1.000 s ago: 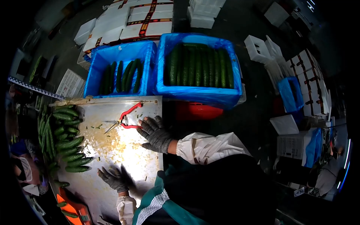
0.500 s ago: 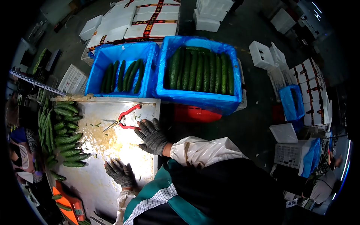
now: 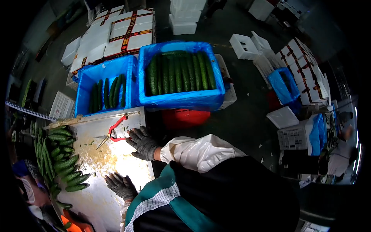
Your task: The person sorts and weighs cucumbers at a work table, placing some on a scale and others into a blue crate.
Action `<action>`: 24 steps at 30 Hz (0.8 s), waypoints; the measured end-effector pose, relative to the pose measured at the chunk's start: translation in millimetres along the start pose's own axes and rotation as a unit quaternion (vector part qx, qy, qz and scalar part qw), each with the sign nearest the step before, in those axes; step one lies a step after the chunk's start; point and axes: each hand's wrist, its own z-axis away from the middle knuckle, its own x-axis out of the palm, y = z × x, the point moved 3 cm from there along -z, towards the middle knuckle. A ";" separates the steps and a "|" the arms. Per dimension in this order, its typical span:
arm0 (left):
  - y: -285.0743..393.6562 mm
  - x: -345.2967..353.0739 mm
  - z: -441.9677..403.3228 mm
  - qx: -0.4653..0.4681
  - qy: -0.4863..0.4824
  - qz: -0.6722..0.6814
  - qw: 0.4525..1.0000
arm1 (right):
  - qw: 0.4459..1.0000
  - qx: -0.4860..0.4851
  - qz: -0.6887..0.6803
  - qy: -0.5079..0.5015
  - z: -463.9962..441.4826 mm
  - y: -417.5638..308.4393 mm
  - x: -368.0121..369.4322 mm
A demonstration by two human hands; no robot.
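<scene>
Both my hands wear dark grey gloves with bare fingertips and lie on the metal table. My right hand is spread near the table's edge, its fingertips by the red handle of the pruning shears. Whether they touch the handle I cannot tell. The shears lie with their blades apart. Closer to my body, my left hand rests open, fingers spread, holding nothing. A pile of cucumbers covers the table's far side. Small green scraps and wet yellowish stains mark the metal between.
Beyond the table stand a blue-lined crate packed with cucumbers and another blue-lined crate holding several. A red crate sits beneath. An orange tray is at the bottom left. White boxes are stacked behind.
My view has turned, so the crates and table sit further left in the picture. My hands stay spread on the table, and the shears have kept their place.
</scene>
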 end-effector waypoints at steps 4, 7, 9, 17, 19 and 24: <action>-1.2 0.5 1.5 0.004 -0.007 -0.022 1.000 | 1.000 -0.007 0.015 0.002 -2.4 -1.0 -0.3; 2.2 -5.6 -1.8 0.011 0.022 0.003 1.000 | 0.997 -0.030 0.029 0.067 -3.1 -0.5 -1.4; 5.6 -10.1 -4.8 0.012 0.025 0.001 1.000 | 0.998 -0.030 0.029 0.051 -3.0 -2.3 -5.9; -8.3 11.8 5.1 -0.017 0.006 0.035 0.999 | 0.995 -0.069 -0.066 0.005 2.0 9.3 -7.4; -7.8 6.3 1.2 0.017 -0.007 -0.040 0.999 | 0.990 -0.089 -0.107 -0.005 5.1 27.1 -20.6; 60.7 -12.1 -65.2 0.157 0.083 -0.114 0.978 | 0.973 0.036 -0.155 0.169 43.4 145.0 -52.7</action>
